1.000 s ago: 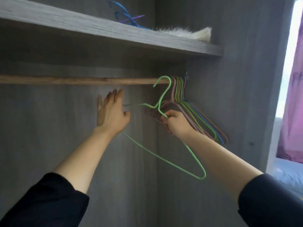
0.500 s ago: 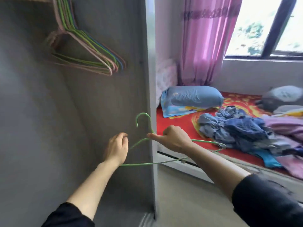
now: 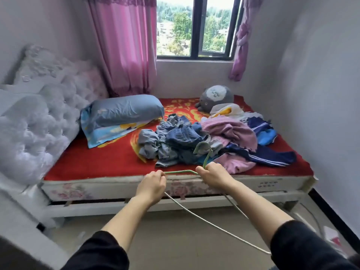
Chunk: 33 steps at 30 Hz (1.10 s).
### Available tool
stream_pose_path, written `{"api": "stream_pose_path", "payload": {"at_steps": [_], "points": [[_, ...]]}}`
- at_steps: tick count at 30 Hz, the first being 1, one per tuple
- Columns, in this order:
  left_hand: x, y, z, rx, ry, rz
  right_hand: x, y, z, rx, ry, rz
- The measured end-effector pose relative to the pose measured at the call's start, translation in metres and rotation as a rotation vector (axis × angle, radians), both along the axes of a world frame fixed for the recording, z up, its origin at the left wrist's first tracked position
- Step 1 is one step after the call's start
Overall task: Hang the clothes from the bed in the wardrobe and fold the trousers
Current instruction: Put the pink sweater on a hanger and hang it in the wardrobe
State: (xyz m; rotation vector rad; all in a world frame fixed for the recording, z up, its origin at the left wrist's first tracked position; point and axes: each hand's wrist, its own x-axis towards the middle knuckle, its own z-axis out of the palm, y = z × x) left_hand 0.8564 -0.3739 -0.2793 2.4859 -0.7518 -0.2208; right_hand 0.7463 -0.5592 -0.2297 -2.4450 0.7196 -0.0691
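- While the person stands facing the bed [image 3: 97, 158], both hands carry a green wire hanger [image 3: 181, 171] out in front, low over the mattress edge; I judge it is held ready to take a garment.
- The left hand [image 3: 151, 184] has its fingers curled round the end of one shoulder of the wire. The right hand [image 3: 216, 175] grips the neck just under the hook, which points up and away toward the pile.
- Held at two points, the thin frame sits level and cannot swing, which probably explains the grip.
- The hanger is bare: pale green and slim, its lower bar sweeping back toward the person's right sleeve.
- The heap of clothes [image 3: 194, 141] lies on the red cover just beyond the hook. It shows crumpled blue denim on the left, mauve cloth on the right, navy with white stripes nearer the edge and a bright blue piece behind.
- Nothing looks hung or folded so far. The denim may be the trousers, though I cannot tell.
- A blue pillow [image 3: 124, 112] and a grey plush toy [image 3: 216, 96] sit apart from the pile.
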Motion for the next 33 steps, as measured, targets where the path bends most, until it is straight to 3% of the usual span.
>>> {"api": "stream_pose_path", "payload": {"at_steps": [5, 17, 24, 33], "points": [[0.017, -0.153, -0.002, 0.032, 0.061, -0.084, -0.005, -0.136, -0.003, 0.186, -0.015, -0.13], [0.12, -0.422, -0.027, 0.105, 0.083, -0.252, 0.089, -0.374, -0.039, 0.317, -0.012, -0.332], [0.231, -0.556, -0.05, 0.159, 0.112, -0.28, 0.176, -0.503, -0.05, 0.321, -0.005, -0.45], [0.325, -0.702, -0.099, 0.253, 0.174, -0.231, 0.26, -0.666, -0.089, 0.104, 0.047, -0.483]]}}
